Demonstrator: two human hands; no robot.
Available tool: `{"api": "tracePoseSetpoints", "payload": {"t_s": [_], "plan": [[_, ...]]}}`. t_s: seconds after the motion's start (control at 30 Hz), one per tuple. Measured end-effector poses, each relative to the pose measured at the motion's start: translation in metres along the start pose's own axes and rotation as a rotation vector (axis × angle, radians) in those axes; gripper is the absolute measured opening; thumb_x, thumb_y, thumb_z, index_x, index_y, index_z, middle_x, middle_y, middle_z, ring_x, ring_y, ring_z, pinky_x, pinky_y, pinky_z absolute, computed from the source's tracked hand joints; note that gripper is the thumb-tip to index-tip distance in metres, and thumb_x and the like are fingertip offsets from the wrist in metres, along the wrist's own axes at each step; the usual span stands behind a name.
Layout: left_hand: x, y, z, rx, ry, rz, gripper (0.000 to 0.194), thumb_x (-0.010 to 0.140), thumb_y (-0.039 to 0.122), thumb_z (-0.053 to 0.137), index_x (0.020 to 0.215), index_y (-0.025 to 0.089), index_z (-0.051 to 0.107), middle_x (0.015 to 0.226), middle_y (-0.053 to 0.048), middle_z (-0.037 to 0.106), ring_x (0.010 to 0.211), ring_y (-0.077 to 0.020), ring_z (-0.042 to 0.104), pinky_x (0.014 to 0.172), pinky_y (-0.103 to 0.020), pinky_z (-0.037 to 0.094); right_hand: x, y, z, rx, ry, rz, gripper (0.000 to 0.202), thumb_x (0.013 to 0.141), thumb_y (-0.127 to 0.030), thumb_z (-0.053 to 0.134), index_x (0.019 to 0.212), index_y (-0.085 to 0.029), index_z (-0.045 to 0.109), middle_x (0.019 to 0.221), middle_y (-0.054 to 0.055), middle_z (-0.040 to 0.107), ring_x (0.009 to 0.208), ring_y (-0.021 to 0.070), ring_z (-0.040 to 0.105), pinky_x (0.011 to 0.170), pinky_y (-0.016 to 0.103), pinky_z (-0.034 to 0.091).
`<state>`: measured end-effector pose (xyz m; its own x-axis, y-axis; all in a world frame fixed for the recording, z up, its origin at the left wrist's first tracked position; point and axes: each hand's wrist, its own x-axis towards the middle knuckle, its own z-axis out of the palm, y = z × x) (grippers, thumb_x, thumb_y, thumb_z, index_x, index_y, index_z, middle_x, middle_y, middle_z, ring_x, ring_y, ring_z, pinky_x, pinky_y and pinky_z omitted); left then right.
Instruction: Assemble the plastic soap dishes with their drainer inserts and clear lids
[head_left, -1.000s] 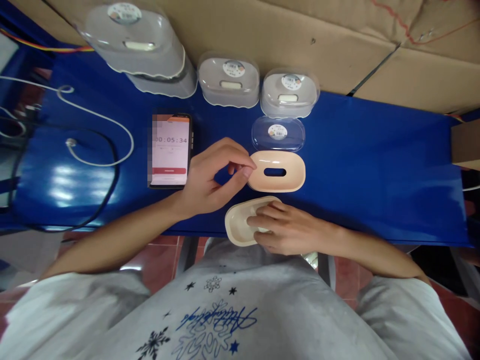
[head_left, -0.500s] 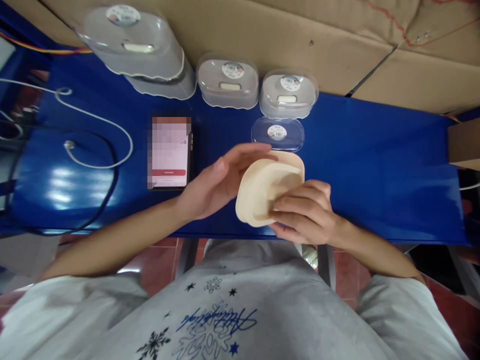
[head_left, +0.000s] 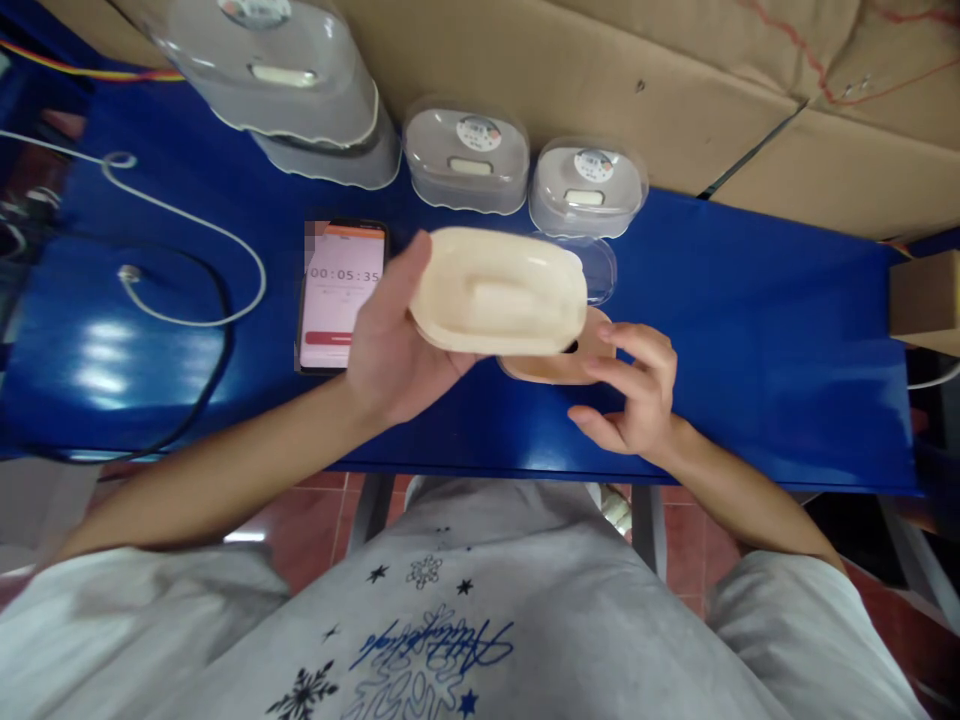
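A cream oval plastic tray [head_left: 501,290], shallow with a raised block in its middle, is gripped at its left end by my left hand [head_left: 401,340], thumb on the rim and fingers underneath. My right hand [head_left: 637,390] is off it, fingers spread and holding nothing, to the lower right. Beneath the tray lies a peach-coloured oval piece [head_left: 551,370] on the blue table, partly hidden; my right fingertips hover at or just over its right edge. Behind it shows part of a clear lid [head_left: 600,272].
Two clear-lidded oval boxes [head_left: 469,165] [head_left: 589,190] stand along the cardboard at the back. Larger stacked boxes [head_left: 300,90] are at back left. A phone [head_left: 341,300] showing a timer lies by my left wrist. White and black cables [head_left: 259,270] curl across the table's left side.
The cream tray has passed from my right hand to my left, moving up and left and turning level. My right hand has let go and opened, uncovering more of the peach piece.
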<state>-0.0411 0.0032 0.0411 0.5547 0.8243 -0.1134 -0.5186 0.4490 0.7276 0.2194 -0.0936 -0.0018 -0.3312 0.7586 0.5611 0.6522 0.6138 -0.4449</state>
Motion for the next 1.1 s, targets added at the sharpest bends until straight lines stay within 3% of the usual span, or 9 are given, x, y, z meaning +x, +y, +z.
{"api": "tracePoseSetpoints", "payload": {"t_s": [0.1,0.23,0.33,0.47,0.67,0.87,1.1], "plan": [[0.006,0.008,0.003,-0.052,0.117,0.188,0.053,0.119,0.053,0.045,0.137,0.010,0.070,0.136,-0.010,0.081,0.131,-0.0276,0.077,0.111,-0.048,0.068,0.008,0.000,0.004,-0.031,0.036,0.001,0.054,0.104,-0.052,0.066,0.155,-0.039,0.054,0.145,0.010,0.069,0.136,0.0406,0.068,0.111,0.064,0.052],[0.003,0.019,0.014,-0.091,0.162,0.195,0.065,0.124,0.046,0.019,0.129,0.013,0.075,0.131,-0.006,0.082,0.150,-0.0282,0.065,0.126,-0.052,0.057,0.017,-0.002,0.006,-0.110,-0.154,-0.106,0.043,0.108,-0.037,0.068,0.149,-0.029,0.063,0.138,0.009,0.079,0.129,0.0321,0.074,0.111,0.052,0.054],[0.000,0.021,0.017,-0.067,0.187,0.177,0.064,0.124,0.046,0.022,0.124,0.017,0.079,0.127,-0.003,0.084,0.155,-0.0281,0.061,0.129,-0.047,0.054,0.020,-0.001,0.006,-0.187,-0.299,-0.211,0.042,0.110,-0.039,0.068,0.148,-0.022,0.066,0.135,0.011,0.082,0.131,0.0302,0.074,0.114,0.049,0.053],[0.003,0.016,0.015,-0.050,0.205,0.147,0.060,0.122,0.046,0.028,0.121,0.017,0.080,0.126,-0.004,0.085,0.152,-0.0303,0.064,0.129,-0.047,0.053,0.020,-0.001,0.006,-0.205,-0.391,-0.276,0.048,0.110,-0.041,0.068,0.150,-0.014,0.065,0.137,0.015,0.080,0.134,0.0309,0.071,0.119,0.051,0.052],[0.004,0.011,0.015,-0.076,0.244,0.122,0.061,0.123,0.047,0.027,0.118,0.015,0.080,0.128,-0.009,0.085,0.159,-0.0284,0.057,0.132,-0.043,0.050,0.022,-0.002,0.007,-0.098,-0.445,-0.278,0.034,0.109,-0.034,0.067,0.141,-0.022,0.070,0.147,0.014,0.073,0.146,0.0350,0.062,0.122,0.058,0.050],[0.004,0.013,0.016,-0.083,0.219,0.145,0.053,0.123,0.043,0.034,0.115,0.017,0.079,0.115,-0.002,0.087,0.153,-0.0262,0.064,0.135,-0.049,0.047,0.029,-0.006,0.002,-0.092,-0.481,-0.292,0.033,0.111,-0.022,0.061,0.142,-0.018,0.069,0.142,0.014,0.076,0.144,0.0311,0.064,0.123,0.051,0.050],[0.006,0.009,0.014,-0.013,0.221,0.118,0.054,0.122,0.043,0.032,0.122,0.016,0.078,0.139,-0.009,0.081,0.159,-0.0271,0.057,0.133,-0.045,0.048,0.023,-0.007,-0.002,-0.101,-0.502,-0.261,0.042,0.112,-0.034,0.063,0.153,-0.024,0.065,0.137,0.013,0.076,0.146,0.0333,0.061,0.125,0.059,0.043]]}}
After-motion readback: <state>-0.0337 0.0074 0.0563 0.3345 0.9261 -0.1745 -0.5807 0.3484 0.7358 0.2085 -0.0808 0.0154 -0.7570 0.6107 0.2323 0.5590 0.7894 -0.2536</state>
